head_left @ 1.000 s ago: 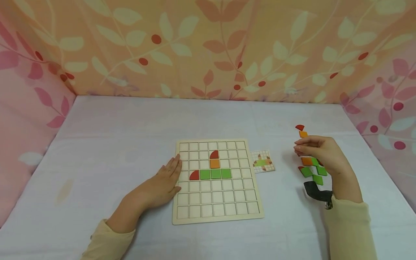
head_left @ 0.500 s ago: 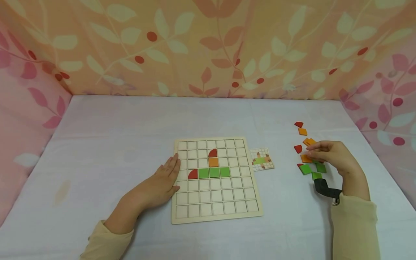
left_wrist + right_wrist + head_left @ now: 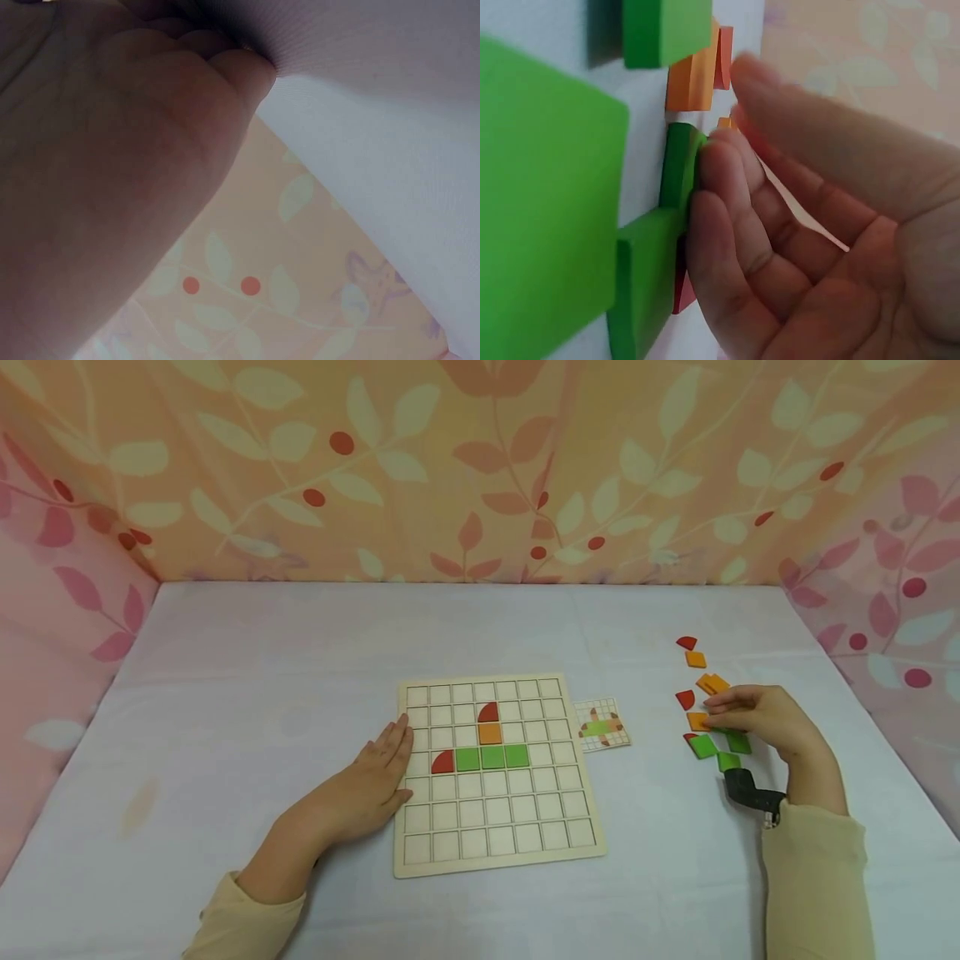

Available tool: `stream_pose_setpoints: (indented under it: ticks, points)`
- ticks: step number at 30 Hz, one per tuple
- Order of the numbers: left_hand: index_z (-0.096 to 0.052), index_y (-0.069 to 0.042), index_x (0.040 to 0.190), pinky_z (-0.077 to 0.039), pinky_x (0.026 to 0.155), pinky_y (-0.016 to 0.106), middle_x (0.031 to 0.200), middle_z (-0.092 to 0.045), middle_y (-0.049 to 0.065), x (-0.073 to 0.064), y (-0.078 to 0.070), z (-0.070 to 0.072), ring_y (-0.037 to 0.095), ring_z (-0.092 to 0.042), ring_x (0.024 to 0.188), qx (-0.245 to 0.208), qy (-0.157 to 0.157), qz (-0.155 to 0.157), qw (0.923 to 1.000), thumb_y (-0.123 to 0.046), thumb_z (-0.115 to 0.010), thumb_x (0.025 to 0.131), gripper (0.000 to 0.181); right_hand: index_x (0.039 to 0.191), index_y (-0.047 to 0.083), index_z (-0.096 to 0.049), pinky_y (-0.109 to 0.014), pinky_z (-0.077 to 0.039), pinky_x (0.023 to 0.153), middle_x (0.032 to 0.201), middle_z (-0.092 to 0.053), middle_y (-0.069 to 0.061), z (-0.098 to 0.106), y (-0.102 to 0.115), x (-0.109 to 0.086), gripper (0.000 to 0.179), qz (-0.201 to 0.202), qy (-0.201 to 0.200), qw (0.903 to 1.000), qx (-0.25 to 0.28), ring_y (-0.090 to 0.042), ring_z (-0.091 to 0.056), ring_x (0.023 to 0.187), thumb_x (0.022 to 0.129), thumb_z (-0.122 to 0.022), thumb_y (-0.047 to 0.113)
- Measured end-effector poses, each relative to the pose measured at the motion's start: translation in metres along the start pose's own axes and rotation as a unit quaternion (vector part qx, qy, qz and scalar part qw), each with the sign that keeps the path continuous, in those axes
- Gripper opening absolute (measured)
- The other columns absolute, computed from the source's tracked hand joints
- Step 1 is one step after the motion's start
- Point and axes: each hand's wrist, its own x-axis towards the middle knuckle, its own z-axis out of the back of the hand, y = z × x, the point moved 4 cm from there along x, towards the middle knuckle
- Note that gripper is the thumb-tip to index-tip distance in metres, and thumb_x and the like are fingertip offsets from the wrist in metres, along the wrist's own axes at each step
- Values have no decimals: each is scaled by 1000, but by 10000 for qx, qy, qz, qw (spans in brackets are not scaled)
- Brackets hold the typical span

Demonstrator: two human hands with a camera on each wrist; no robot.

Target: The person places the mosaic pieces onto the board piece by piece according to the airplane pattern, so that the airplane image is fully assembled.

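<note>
My left hand (image 3: 367, 781) rests along the left edge of a wooden grid board (image 3: 498, 843), its fingers straight. On the board lie a row of green square tiles (image 3: 492, 757), a red quarter-round tile (image 3: 443, 763) at the row's left end, an orange square tile (image 3: 490, 733) above the row and another red quarter-round tile (image 3: 488, 712) on top. My right hand (image 3: 765, 718) is over the loose tiles at the right. In the right wrist view its fingertips (image 3: 724, 161) are right at a green tile (image 3: 676, 165), and the thumb stands apart from them with nothing visible between.
A small pattern card (image 3: 602, 735) lies against the board's right edge. Loose tiles in a scattered column include a red quarter-round (image 3: 687, 642), an orange square (image 3: 696, 659) and a green square (image 3: 703, 747). A black wrist strap part (image 3: 742, 789) hangs beneath the right wrist.
My right hand has moved slightly right and down onto the loose tiles, then stayed there, uncovering a red quarter-round and orange tiles. My left hand and the board's tiles keep their places.
</note>
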Motion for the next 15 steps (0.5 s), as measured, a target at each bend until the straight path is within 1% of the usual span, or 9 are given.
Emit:
stream_pose_setpoints:
  ticks: [2, 4, 6, 8, 15]
  points:
    - [-11, 12, 146, -13, 111, 55, 155, 5, 23, 0, 0, 0, 37, 1, 142, 10, -5, -12, 10000, -17, -50, 97, 69, 119, -9, -59, -33, -38, 84, 92, -70, -6, -1, 1, 0, 45, 69, 53, 9999, -114, 4, -57, 79, 87, -69, 22]
    - [-10, 12, 146, -13, 111, 55, 155, 5, 23, 0, 0, 0, 37, 1, 142, 3, -8, -18, 10000, -17, -50, 97, 69, 116, -9, -61, -27, -40, 80, 90, -69, -7, -3, 3, 0, 44, 169, 52, 9996, -210, 1, -56, 79, 86, -71, 21]
    - [-10, 11, 146, -13, 111, 55, 155, 5, 23, 0, 0, 0, 37, 1, 142, -16, -14, -20, 10000, -16, -50, 97, 69, 114, -9, -62, -20, -41, 73, 88, -67, -6, -4, 4, 1, 41, 226, 48, 9993, -294, -3, -56, 77, 85, -71, 20]
    - [-10, 12, 146, -13, 111, 55, 155, 5, 23, 0, 0, 1, 37, 1, 142, -40, -18, -25, 10000, -16, -50, 97, 70, 112, -9, -63, -17, -42, 69, 86, -66, -5, -5, 4, 2, 40, 225, 34, 9992, -344, -6, -55, 76, 84, -71, 19]
    - [-10, 12, 146, -13, 111, 55, 155, 5, 23, 0, -1, 1, 37, 1, 142, -43, 0, -40, 10000, -16, -49, 97, 69, 107, -8, -64, -20, -44, 65, 85, -62, -6, -6, 5, 3, 37, 153, 80, 9980, -605, -14, -52, 76, 82, -74, 18]
